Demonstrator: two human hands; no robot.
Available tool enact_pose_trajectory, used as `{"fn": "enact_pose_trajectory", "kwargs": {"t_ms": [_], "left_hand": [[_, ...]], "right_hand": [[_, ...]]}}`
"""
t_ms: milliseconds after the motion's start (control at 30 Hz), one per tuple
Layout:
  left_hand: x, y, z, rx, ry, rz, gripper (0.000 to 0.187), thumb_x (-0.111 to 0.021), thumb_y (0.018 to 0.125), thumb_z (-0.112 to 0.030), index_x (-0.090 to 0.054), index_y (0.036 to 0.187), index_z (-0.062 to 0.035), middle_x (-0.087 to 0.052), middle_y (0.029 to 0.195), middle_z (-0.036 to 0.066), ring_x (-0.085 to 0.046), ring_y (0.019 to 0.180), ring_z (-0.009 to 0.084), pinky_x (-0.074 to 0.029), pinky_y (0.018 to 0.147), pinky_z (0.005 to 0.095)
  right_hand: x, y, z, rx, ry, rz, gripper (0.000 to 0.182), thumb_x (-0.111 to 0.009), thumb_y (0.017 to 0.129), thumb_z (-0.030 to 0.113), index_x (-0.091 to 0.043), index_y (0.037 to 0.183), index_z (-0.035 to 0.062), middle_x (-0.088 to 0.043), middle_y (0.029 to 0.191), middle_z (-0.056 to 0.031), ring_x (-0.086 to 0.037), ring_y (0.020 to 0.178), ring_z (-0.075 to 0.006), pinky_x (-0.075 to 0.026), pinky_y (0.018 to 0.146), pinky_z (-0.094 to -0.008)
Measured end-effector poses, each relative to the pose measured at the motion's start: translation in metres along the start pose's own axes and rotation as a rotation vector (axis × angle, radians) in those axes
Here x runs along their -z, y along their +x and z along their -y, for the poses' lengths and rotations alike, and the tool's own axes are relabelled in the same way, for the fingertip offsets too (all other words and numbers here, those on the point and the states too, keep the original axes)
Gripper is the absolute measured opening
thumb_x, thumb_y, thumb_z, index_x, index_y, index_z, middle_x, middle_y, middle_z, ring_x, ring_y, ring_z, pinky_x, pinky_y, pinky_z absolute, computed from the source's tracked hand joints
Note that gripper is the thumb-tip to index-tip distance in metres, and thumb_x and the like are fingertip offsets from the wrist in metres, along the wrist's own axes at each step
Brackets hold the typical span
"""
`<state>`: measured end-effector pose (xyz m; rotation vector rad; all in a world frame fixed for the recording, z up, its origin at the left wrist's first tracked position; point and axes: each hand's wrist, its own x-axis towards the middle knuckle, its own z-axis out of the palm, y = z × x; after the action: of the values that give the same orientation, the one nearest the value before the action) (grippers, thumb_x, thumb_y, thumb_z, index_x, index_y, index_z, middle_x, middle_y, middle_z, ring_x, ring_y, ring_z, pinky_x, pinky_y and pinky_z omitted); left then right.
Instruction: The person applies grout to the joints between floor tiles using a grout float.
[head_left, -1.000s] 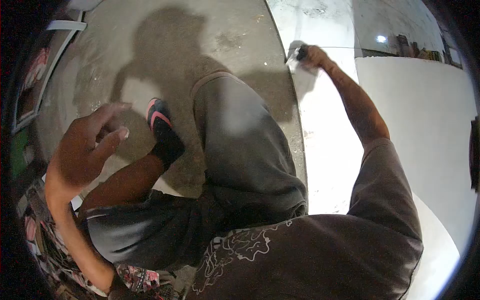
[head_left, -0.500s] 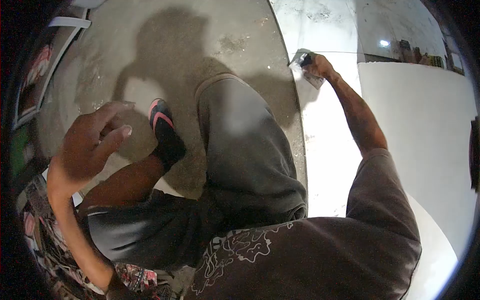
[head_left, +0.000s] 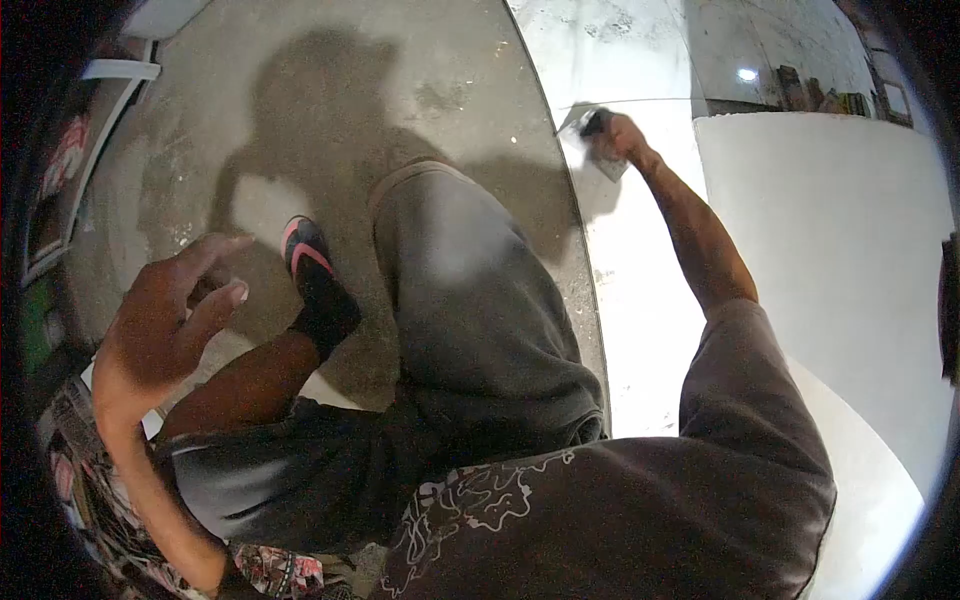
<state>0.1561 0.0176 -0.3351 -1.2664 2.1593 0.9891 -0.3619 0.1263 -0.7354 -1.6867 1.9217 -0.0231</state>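
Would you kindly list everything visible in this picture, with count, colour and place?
flat-bladed hand tool with dark handle: one, grey blade, gripped in the right hand against the white surface.
glossy white surface: one, white, right of centre, running away from the person.
rough concrete floor: one, grey, upper left, with the person's shadow.
black shoe with pink stripes: one, on the floor, centre left.
patterned printed sheets: several, multicoloured, lower left edge.
grey trousers: one pair, centre.
left hand: one, raised, fingers loosely curled, holding nothing.
right hand: one, stretched forward, closed on the tool.
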Motion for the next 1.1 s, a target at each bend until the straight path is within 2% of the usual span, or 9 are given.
{"fn": "enact_pose_trajectory", "kwargs": {"t_ms": [200, 233, 367, 500, 633, 800, 900, 933, 1100], "left_hand": [[0.002, 0.003, -0.002, -0.001, 0.051, 0.057, 0.047, -0.057, 0.093, -0.035, -0.056, 0.129, -0.0039, -0.067, 0.104, 0.02, -0.066, 0.09, 0.0295, -0.05, 0.083, 0.0377], [0.001, 0.003, 0.001, -0.018, 0.06, 0.05, 0.047, -0.057, 0.094, -0.035, -0.056, 0.129, -0.0037, -0.067, 0.103, 0.02, -0.066, 0.09, 0.0295, -0.05, 0.083, 0.038], [0.006, 0.004, -0.007, 0.017, -0.021, 0.073, 0.046, -0.057, 0.094, -0.033, -0.056, 0.128, -0.0032, -0.067, 0.103, 0.021, -0.066, 0.088, 0.0277, -0.049, 0.083, 0.0372], [0.002, 0.003, -0.002, -0.034, 0.001, 0.034, 0.042, -0.057, 0.094, -0.028, -0.056, 0.128, -0.0028, -0.066, 0.106, 0.021, -0.066, 0.087, 0.0267, -0.05, 0.083, 0.0365], [0.005, 0.001, -0.01, 0.003, 0.024, 0.081, 0.04, -0.056, 0.095, -0.025, -0.056, 0.129, -0.0032, -0.066, 0.112, 0.021, -0.067, 0.089, 0.0277, -0.05, 0.085, 0.0378], [-0.002, 0.003, 0.006, -0.072, 0.073, 0.02, 0.042, -0.057, 0.095, -0.027, -0.056, 0.129, -0.0028, -0.067, 0.102, 0.021, -0.066, 0.087, 0.028, -0.05, 0.082, 0.0375], [-0.002, 0.001, 0.003, -0.08, 0.016, 0.016, 0.043, -0.057, 0.095, -0.029, -0.057, 0.128, -0.0025, -0.067, 0.097, 0.019, -0.065, 0.083, 0.0271, -0.049, 0.079, 0.0371], [-0.001, 0.001, 0.001, -0.082, -0.013, 0.02, 0.044, -0.057, 0.094, -0.03, -0.057, 0.128, -0.0024, -0.067, 0.095, 0.019, -0.064, 0.081, 0.0266, -0.049, 0.078, 0.037], [0.001, 0.004, 0.0, -0.006, 0.023, 0.045, 0.046, -0.058, 0.094, -0.033, -0.057, 0.128, -0.0022, -0.067, 0.092, 0.018, -0.062, 0.077, 0.024, -0.048, 0.075, 0.0364]], "right_hand": [[0.041, 0.003, -0.024, -0.15, 0.027, 0.033, 0.025, -0.077, 0.077, 0.023, -0.067, 0.089, 0.0039, -0.071, 0.093, -0.0106, -0.067, 0.082, -0.0172, -0.055, 0.075, -0.0327], [0.025, 0.015, -0.049, -0.211, 0.199, 0.083, 0.03, -0.072, 0.07, 0.03, -0.069, 0.09, 0.0087, -0.07, 0.082, -0.0132, -0.069, 0.079, -0.0277, -0.056, 0.078, -0.0386], [-0.066, 0.011, -0.072, 0.051, 0.112, 0.004, 0.035, -0.076, 0.068, 0.028, -0.066, 0.094, 0.007, -0.068, 0.102, -0.0101, -0.066, 0.088, -0.0298, -0.054, 0.079, -0.041], [0.001, 0.023, -0.046, 0.115, 0.076, -0.02, 0.023, -0.078, 0.07, 0.028, -0.069, 0.078, 0.0085, -0.068, 0.073, -0.0099, -0.067, 0.076, -0.0205, -0.055, 0.07, -0.0318], [-0.004, -0.02, 0.013, 0.096, -0.273, 0.025, 0.029, -0.075, 0.077, 0.024, -0.067, 0.099, 0.0058, -0.071, 0.087, -0.0087, -0.068, 0.077, -0.0197, -0.055, 0.072, -0.0353], [0.006, 0.007, -0.021, -0.047, 0.12, 0.081, 0.042, -0.07, 0.074, 0.024, -0.064, 0.113, 0.0112, -0.069, 0.096, -0.0163, -0.067, 0.092, -0.0347, -0.055, 0.081, -0.0439], [-0.028, -0.017, 0.002, 0.204, -0.053, -0.082, 0.031, -0.071, 0.072, 0.027, -0.069, 0.096, 0.0081, -0.069, 0.084, -0.0168, -0.069, 0.083, -0.0331, -0.055, 0.075, -0.0445], [-0.013, -0.028, 0.022, 0.205, -0.242, -0.027, 0.042, -0.077, 0.077, 0.027, -0.063, 0.11, 0.0047, -0.07, 0.091, -0.0135, -0.068, 0.083, -0.0247, -0.055, 0.08, -0.0381], [-0.006, -0.01, 0.006, 0.047, 0.021, 0.087, 0.037, -0.073, 0.075, 0.025, -0.064, 0.105, 0.0048, -0.07, 0.09, -0.0138, -0.068, 0.084, -0.0263, -0.055, 0.079, -0.0411]]}}
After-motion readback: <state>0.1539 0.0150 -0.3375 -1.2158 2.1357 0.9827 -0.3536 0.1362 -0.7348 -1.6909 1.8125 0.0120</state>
